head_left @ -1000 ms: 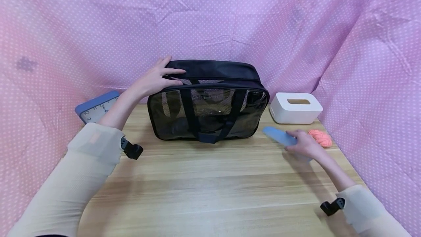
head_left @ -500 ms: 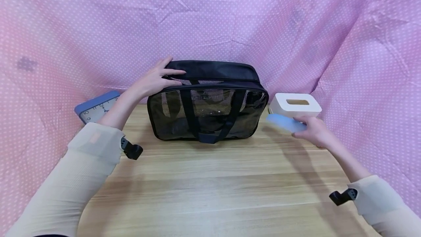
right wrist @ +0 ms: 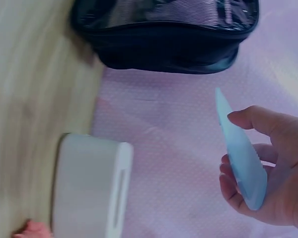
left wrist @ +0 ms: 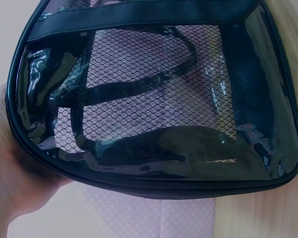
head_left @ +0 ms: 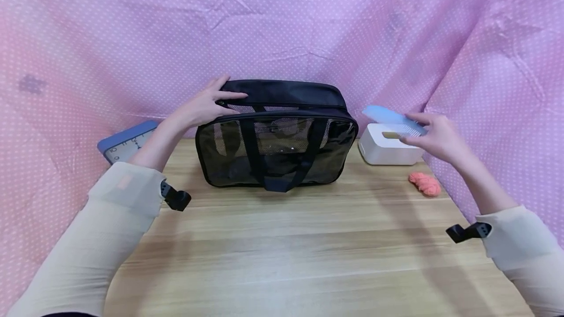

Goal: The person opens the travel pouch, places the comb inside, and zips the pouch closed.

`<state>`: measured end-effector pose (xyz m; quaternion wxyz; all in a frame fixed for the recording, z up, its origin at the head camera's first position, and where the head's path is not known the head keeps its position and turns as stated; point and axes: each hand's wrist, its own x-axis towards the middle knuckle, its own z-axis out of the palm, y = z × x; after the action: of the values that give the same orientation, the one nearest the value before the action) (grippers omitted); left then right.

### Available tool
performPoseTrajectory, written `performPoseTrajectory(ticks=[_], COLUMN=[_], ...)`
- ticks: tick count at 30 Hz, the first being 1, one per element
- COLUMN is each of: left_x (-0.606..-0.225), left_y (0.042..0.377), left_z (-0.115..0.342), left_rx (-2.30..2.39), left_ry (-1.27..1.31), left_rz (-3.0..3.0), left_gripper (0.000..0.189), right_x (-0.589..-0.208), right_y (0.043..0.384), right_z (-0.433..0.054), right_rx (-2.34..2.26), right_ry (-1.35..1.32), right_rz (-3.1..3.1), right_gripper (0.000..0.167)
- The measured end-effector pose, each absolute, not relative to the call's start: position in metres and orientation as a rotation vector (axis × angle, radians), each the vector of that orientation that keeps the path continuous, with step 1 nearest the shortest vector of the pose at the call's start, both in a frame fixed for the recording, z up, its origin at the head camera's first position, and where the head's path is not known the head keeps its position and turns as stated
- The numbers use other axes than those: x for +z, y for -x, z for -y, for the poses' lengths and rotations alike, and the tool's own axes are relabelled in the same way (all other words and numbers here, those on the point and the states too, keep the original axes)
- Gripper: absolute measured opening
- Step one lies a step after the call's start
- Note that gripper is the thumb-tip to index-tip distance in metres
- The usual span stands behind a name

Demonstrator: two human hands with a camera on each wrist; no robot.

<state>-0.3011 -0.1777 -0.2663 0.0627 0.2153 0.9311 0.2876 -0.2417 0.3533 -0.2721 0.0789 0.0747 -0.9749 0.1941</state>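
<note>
In the head view my left hand (head_left: 202, 106) rests on the upper left corner of a clear bag with black trim (head_left: 275, 148). Its fingers are spread and mostly straight at the bag's open top. The left wrist view shows that hand partly hidden behind the bag's end panel (left wrist: 154, 114). At the right, my right hand (head_left: 436, 136) holds a translucent light-blue comb (head_left: 385, 115) between thumb and fingers, raised above a white tissue box (head_left: 389, 150). In the right wrist view the comb (right wrist: 241, 153) is tilted, apart from the bag, its teeth towards the palm.
A coral-pink skein of yarn (head_left: 425, 184) lies in front of the tissue box. At the left, a blue-framed clock (head_left: 128, 141) leans near the cloth, partly behind my left forearm. Pink dotted cloth (head_left: 282, 23) hangs behind and beside the wooden table (head_left: 282, 248).
My right hand has lifted the comb from the table beside the yarn, up and away to above the tissue box. The left hand and the bag have stayed almost still.
</note>
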Motion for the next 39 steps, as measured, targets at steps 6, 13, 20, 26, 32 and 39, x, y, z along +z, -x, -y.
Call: performPoseTrajectory(ticks=[6, 13, 20, 26, 32, 39], left_x=[-0.267, -0.269, -0.268, -0.268, -0.269, -0.270], left_y=[0.302, 0.303, 0.302, 0.300, 0.299, 0.304], left_z=[0.177, 0.174, 0.177, 0.179, 0.179, 0.178], left_rx=[0.863, 0.878, 0.913, 0.918, 0.939, 0.950], left_ry=[-0.641, -0.655, -0.656, -0.657, -0.650, -0.683], left_rz=[-2.807, -2.796, -2.784, -2.782, -2.769, -2.763], left_gripper=[0.052, 0.051, 0.051, 0.050, 0.050, 0.051], right_x=[-0.247, -0.225, -0.207, -0.196, -0.189, -0.185], right_y=[0.251, 0.267, 0.289, 0.308, 0.322, 0.333], right_z=[-0.342, -0.330, -0.310, -0.284, -0.259, -0.238], right_rx=[0.634, 0.730, 0.814, 0.875, 0.965, 1.004], right_ry=[-0.234, -0.263, -0.331, -0.471, -0.565, -0.706], right_rz=[2.813, 2.787, 2.793, 2.786, 2.781, 2.780], right_gripper=[0.068, 0.068, 0.067, 0.066, 0.069, 0.073])
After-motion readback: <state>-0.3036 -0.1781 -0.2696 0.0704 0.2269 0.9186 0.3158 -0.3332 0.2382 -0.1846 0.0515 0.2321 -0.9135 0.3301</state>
